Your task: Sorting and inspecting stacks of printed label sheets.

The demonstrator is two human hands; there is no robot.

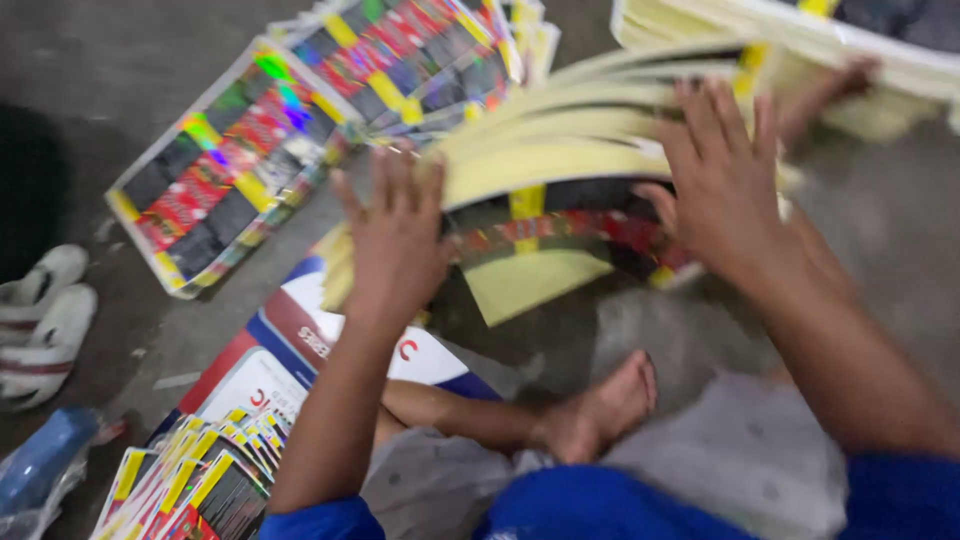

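Seated on the floor, both hands spread wide, left hand and right hand fan a curled stack of printed sheets; separating one needs a fingertip pinch.

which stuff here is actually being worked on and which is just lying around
In hand:
- left hand and right hand, both on the curved stack of yellow-backed printed sheets

Lying about:
- flat printed sheets
- small printed cards
- white sandals
- blue plastic bag
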